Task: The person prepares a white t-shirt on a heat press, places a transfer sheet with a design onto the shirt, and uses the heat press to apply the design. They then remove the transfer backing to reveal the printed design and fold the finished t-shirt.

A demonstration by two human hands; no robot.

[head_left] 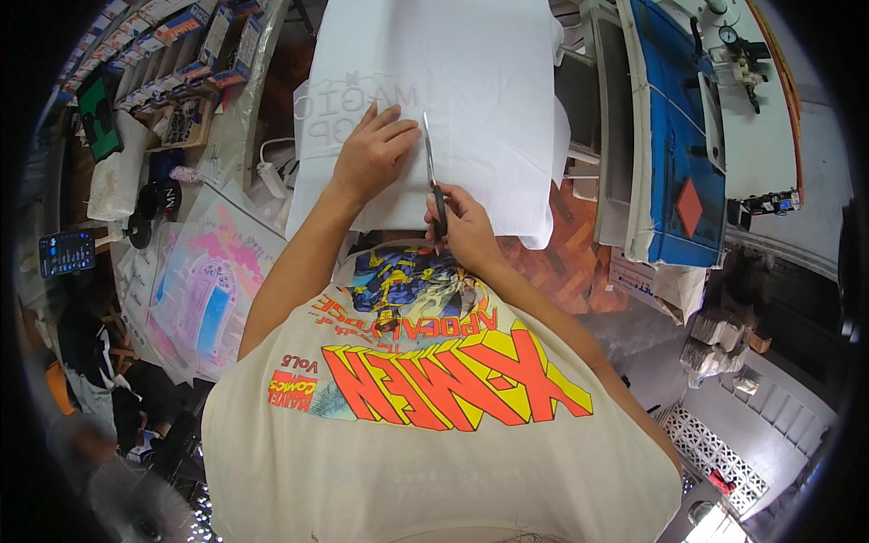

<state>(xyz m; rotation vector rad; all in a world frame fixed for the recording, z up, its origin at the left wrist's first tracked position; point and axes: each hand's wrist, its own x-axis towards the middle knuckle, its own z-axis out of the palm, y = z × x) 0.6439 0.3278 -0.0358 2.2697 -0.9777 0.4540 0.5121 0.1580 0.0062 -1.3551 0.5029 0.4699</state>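
Over white cloth [507,100]: left grip [373,156] flat on faint sheet [358,92]; right grip [465,224] pinching scissors [430,161], handle [440,208] partly hidden.

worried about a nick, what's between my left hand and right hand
In the head view, the scissors, held by the right hand, blades running forward beside the left hand's fingertips; white cloth shows in the rest of the gap.

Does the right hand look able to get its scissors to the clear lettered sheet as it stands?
Probably yes: the right hand holds the scissors with blades pointing toward the right side of the clear lettered sheet, nothing visible between. The left hand lies left of the blades.
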